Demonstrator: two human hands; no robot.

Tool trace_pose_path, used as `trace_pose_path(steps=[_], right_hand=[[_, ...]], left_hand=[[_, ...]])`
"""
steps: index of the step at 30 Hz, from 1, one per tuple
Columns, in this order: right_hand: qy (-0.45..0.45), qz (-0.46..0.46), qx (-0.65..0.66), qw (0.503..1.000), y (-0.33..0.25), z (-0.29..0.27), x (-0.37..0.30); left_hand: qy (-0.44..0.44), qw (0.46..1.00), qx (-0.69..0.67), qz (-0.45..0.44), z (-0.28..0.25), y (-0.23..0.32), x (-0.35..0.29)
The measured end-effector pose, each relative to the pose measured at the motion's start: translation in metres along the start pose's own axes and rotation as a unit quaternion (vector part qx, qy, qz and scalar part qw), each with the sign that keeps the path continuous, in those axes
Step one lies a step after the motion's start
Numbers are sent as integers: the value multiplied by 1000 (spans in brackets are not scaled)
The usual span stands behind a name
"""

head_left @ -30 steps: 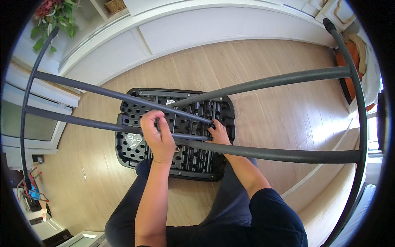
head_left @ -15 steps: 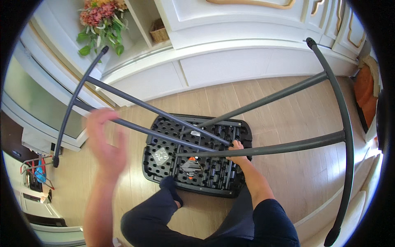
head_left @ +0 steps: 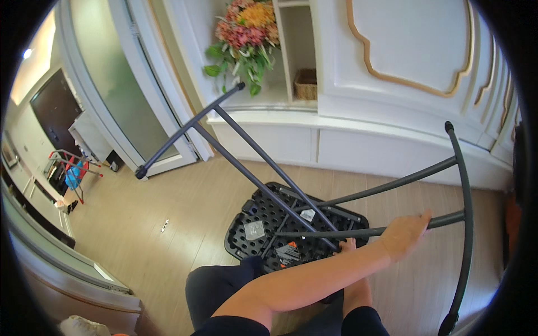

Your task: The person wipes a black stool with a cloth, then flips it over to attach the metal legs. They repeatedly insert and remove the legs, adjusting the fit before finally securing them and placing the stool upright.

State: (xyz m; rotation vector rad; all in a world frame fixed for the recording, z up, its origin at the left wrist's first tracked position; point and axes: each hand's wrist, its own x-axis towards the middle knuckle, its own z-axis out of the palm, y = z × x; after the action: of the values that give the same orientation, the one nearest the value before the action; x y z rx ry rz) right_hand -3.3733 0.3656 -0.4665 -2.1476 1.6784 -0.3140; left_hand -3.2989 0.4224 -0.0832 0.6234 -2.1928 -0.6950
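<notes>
An upside-down folding table with a black plastic top (head_left: 263, 215) lies on the floor, its perforated underside facing up. Two dark grey metal leg frames rise from it and cross: the left leg frame (head_left: 246, 165) and the right leg frame (head_left: 466, 241). My left arm reaches across to the right, and my left hand (head_left: 406, 235) is closed round the nearer bar of the right frame. Beneath that forearm, my right hand (head_left: 347, 245) is at the lower end of the left frame's bars, fingers curled; what they grip is partly hidden.
White cabinets (head_left: 370, 140) with gold trim stand beyond the table, with flowers (head_left: 246, 28) and a wicker basket (head_left: 306, 84) in the niches. A frosted glass door (head_left: 123, 84) is at the left. My trousered leg (head_left: 216, 285) is close to the table's near edge.
My left hand has swung from beside the left leg frame across to the right frame and taken hold of it. The view has turned left; my right hand stays low by the tabletop.
</notes>
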Motion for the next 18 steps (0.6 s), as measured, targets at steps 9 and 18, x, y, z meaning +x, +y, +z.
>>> trace_pose_path(steps=[9, 18], right_hand=[[118, -26, -55, 991, -56, -47, 35], [22, -48, -168, 984, -134, -118, 49]], left_hand=[[173, 982, 32, -70, -125, -11, 12], [441, 886, 70, -120, -288, -77, -45]])
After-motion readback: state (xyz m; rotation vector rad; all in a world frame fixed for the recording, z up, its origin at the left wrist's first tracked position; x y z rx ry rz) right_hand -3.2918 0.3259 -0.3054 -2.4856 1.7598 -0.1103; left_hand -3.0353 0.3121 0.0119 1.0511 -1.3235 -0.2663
